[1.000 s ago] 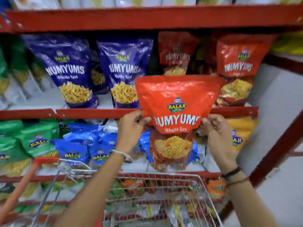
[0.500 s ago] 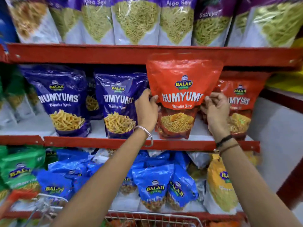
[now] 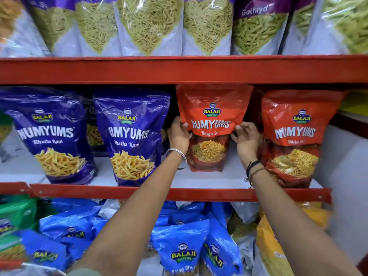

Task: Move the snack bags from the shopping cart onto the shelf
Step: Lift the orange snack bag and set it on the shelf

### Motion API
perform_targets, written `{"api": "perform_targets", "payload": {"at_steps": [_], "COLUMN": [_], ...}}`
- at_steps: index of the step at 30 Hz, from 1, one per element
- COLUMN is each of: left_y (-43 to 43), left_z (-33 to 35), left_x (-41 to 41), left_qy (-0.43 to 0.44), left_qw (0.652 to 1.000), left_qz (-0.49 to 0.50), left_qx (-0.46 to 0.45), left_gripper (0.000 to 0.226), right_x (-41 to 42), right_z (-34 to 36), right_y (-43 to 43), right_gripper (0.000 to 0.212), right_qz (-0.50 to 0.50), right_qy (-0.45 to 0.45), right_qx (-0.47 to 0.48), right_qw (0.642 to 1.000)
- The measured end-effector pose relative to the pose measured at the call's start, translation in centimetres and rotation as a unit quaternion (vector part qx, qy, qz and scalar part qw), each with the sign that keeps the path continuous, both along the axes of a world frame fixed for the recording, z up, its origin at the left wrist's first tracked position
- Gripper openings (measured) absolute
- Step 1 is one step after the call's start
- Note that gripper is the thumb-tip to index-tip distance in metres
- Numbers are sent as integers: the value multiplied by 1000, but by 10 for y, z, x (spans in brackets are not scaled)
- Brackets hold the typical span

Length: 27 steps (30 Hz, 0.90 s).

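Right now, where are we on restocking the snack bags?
Done: one red Numyums bag already stands on the middle shelf at the right, beside two purple bags. In hand: the left hand and right hand grip a second red bag by its sides, upright on the shelf, set back between purple and red. Left: let go. The cart is out of view, so remaining bags cannot be counted.

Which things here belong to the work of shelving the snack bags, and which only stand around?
Part of the job:
- red Numyums Bhujia Sev bag, held at both sides
- left hand
- right hand
- middle shelf

Only standing around:
- purple Numyums bags
- red bag already shelved
- Gathiya bag above
- blue bags below
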<state>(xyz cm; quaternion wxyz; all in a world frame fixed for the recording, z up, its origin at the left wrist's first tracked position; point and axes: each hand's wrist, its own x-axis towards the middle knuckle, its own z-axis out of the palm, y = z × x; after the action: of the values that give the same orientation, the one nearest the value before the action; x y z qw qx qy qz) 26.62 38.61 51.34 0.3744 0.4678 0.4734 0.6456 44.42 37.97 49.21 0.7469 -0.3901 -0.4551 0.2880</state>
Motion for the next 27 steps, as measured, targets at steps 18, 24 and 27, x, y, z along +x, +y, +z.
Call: {"api": "perform_targets", "payload": {"at_steps": [18,24,27], "left_y": [-46,-84,-98], "left_z": [-55,-53,-53], "left_x": [-5,-11,-14], "left_qy": [167,150,145], "left_qw": [970,966,964], "left_qz": [-165,-199,-207], "left_qx": [-71,-70,-78], "left_gripper": [59,68,61], "right_x": [-5,2,3], "right_z": [-43,-46,-47], "right_y": [-33,-61,-76], "right_gripper": [65,74,84], "right_qz": [142,146,135], "right_qy": [5,-3,-17], "right_qx": [-236,-248,-256], "right_qw": [961,958,957]}}
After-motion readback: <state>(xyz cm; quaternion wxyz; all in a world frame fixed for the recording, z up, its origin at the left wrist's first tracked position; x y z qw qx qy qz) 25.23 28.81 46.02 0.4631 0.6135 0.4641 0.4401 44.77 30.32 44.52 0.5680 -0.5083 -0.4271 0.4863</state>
